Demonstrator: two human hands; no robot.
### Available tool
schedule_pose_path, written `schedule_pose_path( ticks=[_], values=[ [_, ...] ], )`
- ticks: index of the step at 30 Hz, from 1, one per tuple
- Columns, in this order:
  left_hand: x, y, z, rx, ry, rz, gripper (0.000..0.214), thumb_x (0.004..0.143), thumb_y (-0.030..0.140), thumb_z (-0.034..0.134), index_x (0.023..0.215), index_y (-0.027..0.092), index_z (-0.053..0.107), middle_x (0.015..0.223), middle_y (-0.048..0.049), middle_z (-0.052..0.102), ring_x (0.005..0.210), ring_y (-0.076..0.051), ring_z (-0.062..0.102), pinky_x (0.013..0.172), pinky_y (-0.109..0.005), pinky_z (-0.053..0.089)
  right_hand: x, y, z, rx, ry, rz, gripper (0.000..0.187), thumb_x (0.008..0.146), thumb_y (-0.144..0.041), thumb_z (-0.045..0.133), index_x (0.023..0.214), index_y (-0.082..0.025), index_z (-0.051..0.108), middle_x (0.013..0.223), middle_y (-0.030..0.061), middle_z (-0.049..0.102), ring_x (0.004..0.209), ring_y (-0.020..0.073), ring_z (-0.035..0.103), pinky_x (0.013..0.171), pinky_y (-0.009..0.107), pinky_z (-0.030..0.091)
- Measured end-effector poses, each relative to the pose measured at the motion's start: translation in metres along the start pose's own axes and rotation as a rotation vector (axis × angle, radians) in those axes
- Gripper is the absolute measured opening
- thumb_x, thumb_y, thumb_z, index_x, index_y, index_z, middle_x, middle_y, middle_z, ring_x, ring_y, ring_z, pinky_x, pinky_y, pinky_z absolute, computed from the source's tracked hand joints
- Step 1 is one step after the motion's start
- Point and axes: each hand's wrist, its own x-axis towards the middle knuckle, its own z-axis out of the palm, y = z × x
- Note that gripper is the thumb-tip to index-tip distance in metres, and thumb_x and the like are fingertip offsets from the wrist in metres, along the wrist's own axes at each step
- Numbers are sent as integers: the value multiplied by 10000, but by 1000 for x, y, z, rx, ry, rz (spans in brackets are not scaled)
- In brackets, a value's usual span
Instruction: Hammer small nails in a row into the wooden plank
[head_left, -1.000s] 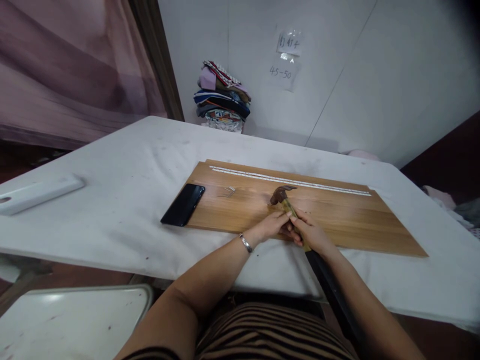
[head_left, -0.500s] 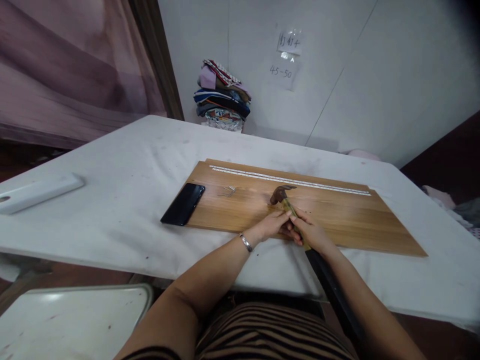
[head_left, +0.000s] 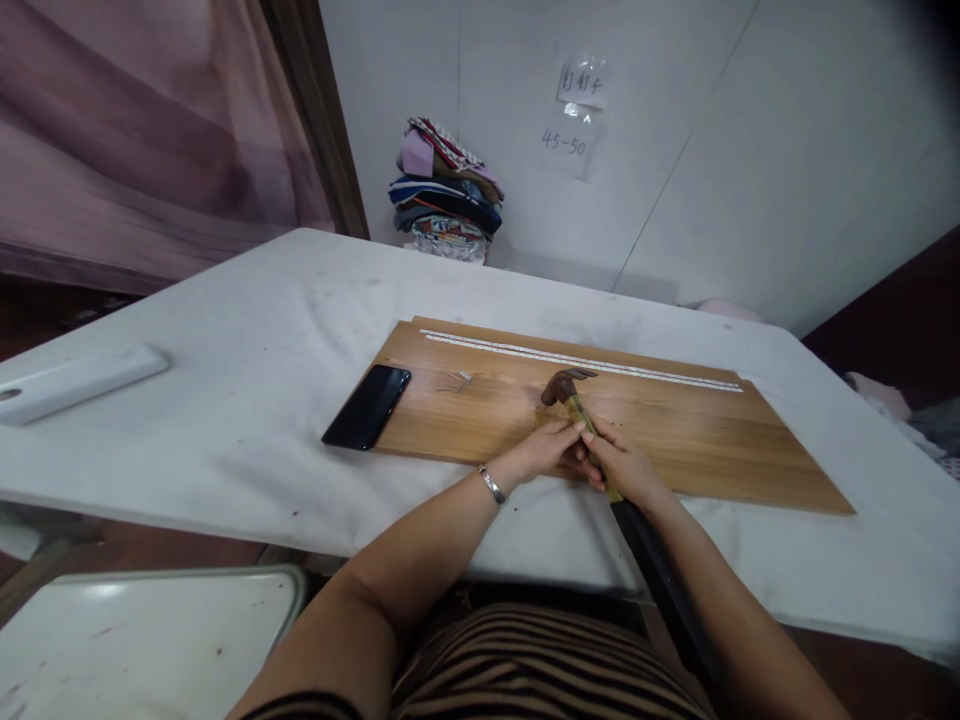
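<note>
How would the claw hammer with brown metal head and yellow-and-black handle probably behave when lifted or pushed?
The claw hammer is probably heavy toward its brown metal head, which sits at one end. It should stay stiff, since its handle looks thick and straight. It may resist rolling, because the curved claw juts sideways.

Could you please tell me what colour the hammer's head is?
The hammer's head is dark brown, shown in the head view.
</note>
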Motion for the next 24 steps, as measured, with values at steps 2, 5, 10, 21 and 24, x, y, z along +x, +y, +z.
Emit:
schedule_pose_path(
  ticks=[2,5,10,21,24],
  values=[
    [0,-1,0,0,17,-13,540,699,653,630,806,148,471,629,30,524,586,-147,631,710,-356,526,0,1,0,-7,2,8,332,793,-473,576,970,-199,517,639,-68,494,337,40,400,287,170,334],
    [0,-1,-1,10,1,-20,544,691,653,637,801,146,473,634,24,534,587,-149,631,714,-359,525,0,1,0,4,3,-5,326,801,-474,567,976,-203,520,652,-62,499,349,41,399,292,170,342],
    [-1,0,-1,-10,4,-20,560,669,657,654,820,148,477,649,30,529,590,-158,638,720,-377,529,0,-2,2,-11,8,1,333,774,-496,587,904,-198,518,630,-62,495,336,39,394,284,170,334],
    [0,0,-1,6,9,-16,541,696,647,638,821,147,475,650,28,522,597,-147,632,741,-386,525,0,1,0,2,1,-1,311,792,-474,573,924,-198,520,647,-64,503,335,40,397,282,175,332],
    [0,0,0,-5,-14,-22,545,690,647,645,827,150,469,646,27,526,587,-155,637,723,-387,530,0,0,0,20,5,2,325,789,-475,582,950,-200,518,658,-61,507,344,39,402,286,171,335]
  ],
)
